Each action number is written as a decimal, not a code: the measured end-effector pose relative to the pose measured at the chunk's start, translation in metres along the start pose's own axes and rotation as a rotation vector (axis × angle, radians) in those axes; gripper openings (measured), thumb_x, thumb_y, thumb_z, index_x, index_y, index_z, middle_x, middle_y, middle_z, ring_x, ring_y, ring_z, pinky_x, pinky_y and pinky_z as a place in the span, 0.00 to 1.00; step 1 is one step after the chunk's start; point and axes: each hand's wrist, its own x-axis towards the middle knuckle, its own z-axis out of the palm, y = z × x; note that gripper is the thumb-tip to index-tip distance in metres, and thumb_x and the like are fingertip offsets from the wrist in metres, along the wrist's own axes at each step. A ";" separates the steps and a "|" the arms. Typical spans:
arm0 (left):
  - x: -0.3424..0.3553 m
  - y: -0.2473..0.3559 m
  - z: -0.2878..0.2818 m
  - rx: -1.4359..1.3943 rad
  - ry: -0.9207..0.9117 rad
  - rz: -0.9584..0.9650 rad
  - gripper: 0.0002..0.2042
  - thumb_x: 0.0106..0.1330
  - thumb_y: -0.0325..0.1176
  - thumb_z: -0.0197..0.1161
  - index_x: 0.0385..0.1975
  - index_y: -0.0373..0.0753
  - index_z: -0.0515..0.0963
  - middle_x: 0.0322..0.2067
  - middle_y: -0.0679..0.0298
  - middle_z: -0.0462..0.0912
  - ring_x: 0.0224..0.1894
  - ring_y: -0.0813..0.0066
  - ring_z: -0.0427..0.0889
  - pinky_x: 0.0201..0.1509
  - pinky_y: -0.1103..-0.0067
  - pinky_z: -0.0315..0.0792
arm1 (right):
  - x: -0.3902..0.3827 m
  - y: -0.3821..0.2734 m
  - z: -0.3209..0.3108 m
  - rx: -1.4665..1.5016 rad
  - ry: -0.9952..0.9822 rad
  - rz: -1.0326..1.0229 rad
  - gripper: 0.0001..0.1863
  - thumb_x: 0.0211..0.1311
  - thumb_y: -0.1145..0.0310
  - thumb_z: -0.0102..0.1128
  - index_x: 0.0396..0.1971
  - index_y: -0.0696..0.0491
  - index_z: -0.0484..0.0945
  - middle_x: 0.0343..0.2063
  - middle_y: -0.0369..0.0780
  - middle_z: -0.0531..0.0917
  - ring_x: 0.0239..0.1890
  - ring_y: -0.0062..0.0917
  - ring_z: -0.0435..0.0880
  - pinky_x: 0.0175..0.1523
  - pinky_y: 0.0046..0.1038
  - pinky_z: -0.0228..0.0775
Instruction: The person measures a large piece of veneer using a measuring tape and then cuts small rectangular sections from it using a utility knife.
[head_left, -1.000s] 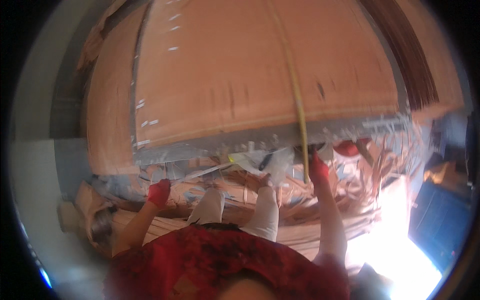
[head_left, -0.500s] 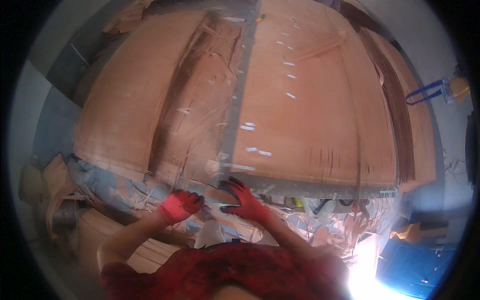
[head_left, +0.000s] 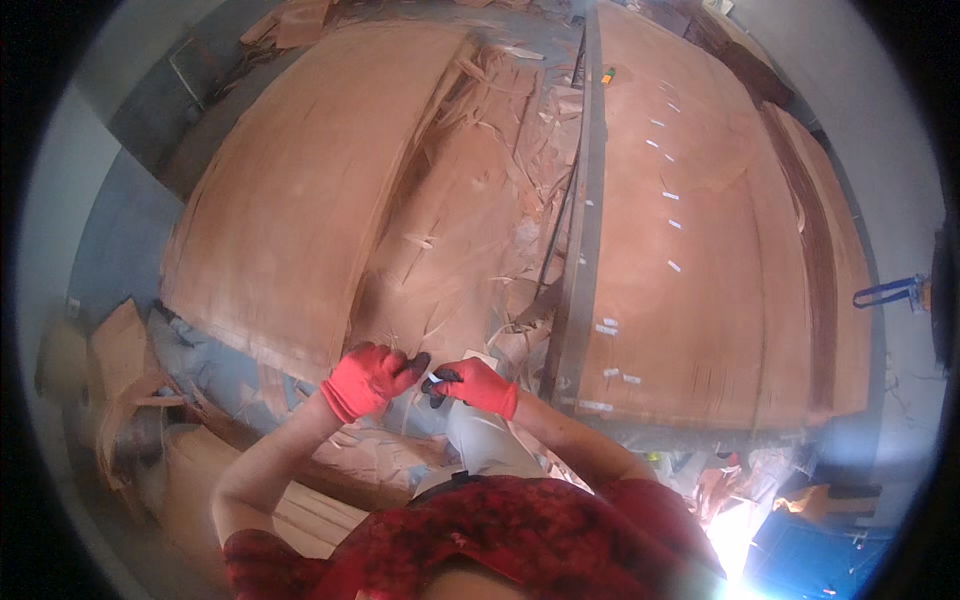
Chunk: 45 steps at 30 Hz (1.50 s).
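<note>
The red-and-black-gloved left hand (head_left: 374, 381) is showing curled fingers, grip unclear; the red-and-black-gloved right hand (head_left: 472, 386) is pinching a small white piece (head_left: 433, 378).

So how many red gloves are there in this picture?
2: one red glove on the person's left hand, another red glove on the right hand. Any others could be hidden from view.

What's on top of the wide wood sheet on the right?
White strips dot the left side of the sheet, and a small yellow-green object sits near its far left corner. What lies directly beneath the sheet is covered.
</note>
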 end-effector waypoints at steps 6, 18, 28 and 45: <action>0.069 -0.113 0.073 -0.753 0.510 -0.742 0.35 0.56 0.28 0.76 0.65 0.34 0.68 0.57 0.53 0.77 0.57 0.58 0.79 0.61 0.67 0.73 | 0.117 0.001 -0.084 0.100 0.528 -0.262 0.13 0.56 0.67 0.74 0.40 0.55 0.88 0.60 0.45 0.80 0.54 0.33 0.81 0.57 0.30 0.72; 0.251 -0.308 0.204 -1.922 0.244 -0.674 0.30 0.62 0.20 0.70 0.66 0.38 0.68 0.54 0.67 0.77 0.55 0.79 0.76 0.60 0.76 0.74 | 0.292 -0.097 -0.289 0.391 0.719 -0.312 0.12 0.57 0.73 0.70 0.42 0.56 0.88 0.70 0.43 0.70 0.74 0.32 0.62 0.72 0.33 0.58; 0.452 -0.504 0.256 -2.070 0.060 -0.618 0.06 0.68 0.23 0.64 0.43 0.35 0.83 0.37 0.65 0.86 0.39 0.77 0.83 0.45 0.79 0.77 | 0.402 -0.175 -0.511 -0.035 1.013 -0.346 0.12 0.53 0.68 0.72 0.39 0.51 0.90 0.62 0.41 0.79 0.68 0.38 0.70 0.70 0.36 0.62; 0.827 -0.703 0.342 -2.060 -0.712 0.001 0.16 0.68 0.24 0.64 0.54 0.34 0.78 0.40 0.63 0.87 0.40 0.77 0.84 0.47 0.78 0.78 | 0.460 -0.239 -0.825 -0.629 1.506 -0.102 0.12 0.41 0.65 0.79 0.27 0.50 0.85 0.61 0.38 0.79 0.69 0.46 0.65 0.70 0.46 0.58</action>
